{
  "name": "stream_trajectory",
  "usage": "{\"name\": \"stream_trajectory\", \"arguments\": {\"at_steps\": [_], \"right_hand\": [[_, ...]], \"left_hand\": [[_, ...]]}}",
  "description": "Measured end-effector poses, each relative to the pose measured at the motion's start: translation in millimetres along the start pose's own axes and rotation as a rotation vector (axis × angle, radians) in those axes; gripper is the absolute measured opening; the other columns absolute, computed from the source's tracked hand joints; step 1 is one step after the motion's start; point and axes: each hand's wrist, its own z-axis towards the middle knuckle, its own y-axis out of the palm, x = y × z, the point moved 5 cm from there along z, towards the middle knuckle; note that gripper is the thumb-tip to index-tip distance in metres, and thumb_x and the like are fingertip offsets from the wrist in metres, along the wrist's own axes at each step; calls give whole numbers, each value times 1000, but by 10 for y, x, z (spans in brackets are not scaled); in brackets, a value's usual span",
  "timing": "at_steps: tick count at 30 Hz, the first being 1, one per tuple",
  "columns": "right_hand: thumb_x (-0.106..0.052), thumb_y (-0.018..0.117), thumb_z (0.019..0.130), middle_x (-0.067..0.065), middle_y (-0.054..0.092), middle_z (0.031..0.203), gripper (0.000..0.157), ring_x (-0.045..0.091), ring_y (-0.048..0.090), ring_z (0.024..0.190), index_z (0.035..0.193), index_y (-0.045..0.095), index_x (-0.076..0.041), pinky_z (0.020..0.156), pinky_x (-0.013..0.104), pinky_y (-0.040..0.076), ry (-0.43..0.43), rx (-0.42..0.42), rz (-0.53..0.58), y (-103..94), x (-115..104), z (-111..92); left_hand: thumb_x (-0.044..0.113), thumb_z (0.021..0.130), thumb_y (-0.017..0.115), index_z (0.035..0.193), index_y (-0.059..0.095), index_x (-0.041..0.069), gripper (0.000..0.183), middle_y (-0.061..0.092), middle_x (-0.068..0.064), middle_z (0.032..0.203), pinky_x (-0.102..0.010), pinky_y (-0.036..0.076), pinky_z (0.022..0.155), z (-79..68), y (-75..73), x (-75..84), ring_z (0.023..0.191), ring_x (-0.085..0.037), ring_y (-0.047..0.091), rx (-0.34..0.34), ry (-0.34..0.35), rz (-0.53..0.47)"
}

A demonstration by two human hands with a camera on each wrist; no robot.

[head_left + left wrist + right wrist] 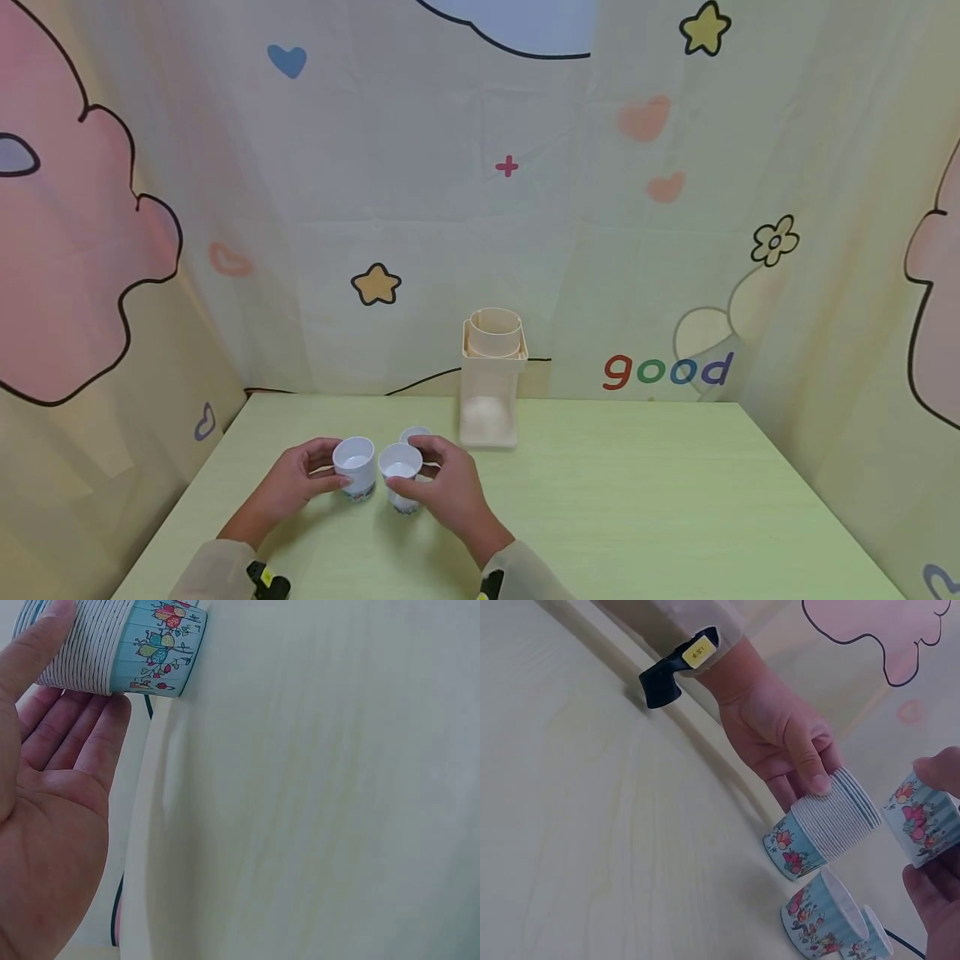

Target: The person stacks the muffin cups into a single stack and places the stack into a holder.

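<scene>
My left hand [296, 483] grips a stack of nested paper cups [832, 817], thumb on one side and fingers on the other. The cups are light blue with a printed floral pattern and white rims; in the left wrist view the stack [112, 645] shows its many layered rims. Just to its right, my right hand [453, 487] holds a single paper cup [919, 817] between thumb and fingers. Two more paper cups stand nearby, a nearer one [817, 919] and one [871, 941] partly hidden behind it. In the head view, a cup rim [415, 432] shows behind the right hand's fingers.
A beige, upright holder [489, 404] with a round tube [495, 333] at its top stands at the back edge of the pale wooden table [660, 500]. Curtains [420, 167] printed with hearts, stars and clouds hang behind and at both sides.
</scene>
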Motion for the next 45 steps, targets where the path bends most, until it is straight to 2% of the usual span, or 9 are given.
{"name": "stream_trajectory", "arguments": {"at_steps": [8, 15, 21, 26, 33, 39, 45], "right_hand": [[-14, 90, 79, 13, 73, 121, 56, 24, 72, 110, 127, 66, 0, 96, 33, 61, 16, -3, -39, 140, -16, 174], [-16, 91, 77, 8, 74, 118, 56, 15, 71, 105, 126, 67, -3, 93, 25, 61, 36, 3, -49, 285, -16, 258], [-22, 91, 79, 4, 74, 117, 56, 16, 72, 107, 127, 67, -8, 95, 30, 61, 47, 14, -92, 399, 19, 341], [-23, 90, 79, 3, 74, 117, 57, 16, 72, 109, 128, 67, -6, 97, 35, 60, 61, 31, -119, 470, 41, 399], [-25, 90, 79, 2, 73, 118, 58, 17, 71, 111, 129, 66, -6, 97, 34, 60, 83, 24, -98, 566, 32, 445], [-25, 91, 78, 0, 73, 117, 56, 16, 71, 111, 127, 67, -9, 94, 30, 61, 110, 22, -123, 602, 81, 465], [-23, 91, 78, 1, 74, 116, 56, 17, 71, 110, 126, 68, -6, 95, 31, 61, 133, 10, -146, 611, 136, 458]], "left_hand": [[15, 87, 82, 139, 53, -5, 62, 60, -27, 138, -29, 60, 96, 10, -16, -30, 128, -39, 61, 1, -7, 3], [15, 87, 83, 138, 53, -7, 62, 60, -28, 136, -28, 61, 94, 20, -18, -63, 123, -30, 66, -4, 19, 1], [13, 87, 83, 138, 53, -6, 63, 60, -27, 137, -28, 60, 95, 5, -19, -46, 126, -36, 63, 4, 8, -17], [14, 87, 82, 139, 52, -6, 63, 59, -27, 138, -29, 60, 96, 7, -13, -25, 127, -39, 62, 12, -8, -5], [14, 87, 82, 138, 53, -6, 62, 61, -26, 137, -29, 59, 98, 22, -27, -51, 127, -38, 62, 11, -14, -8], [15, 88, 82, 138, 53, -7, 61, 62, -25, 136, -29, 59, 98, 21, -23, -43, 128, -38, 61, 11, -21, -7], [14, 88, 82, 135, 55, -6, 58, 63, -24, 134, -28, 59, 98, 22, -16, -45, 127, -37, 62, 8, -20, -13]]}}
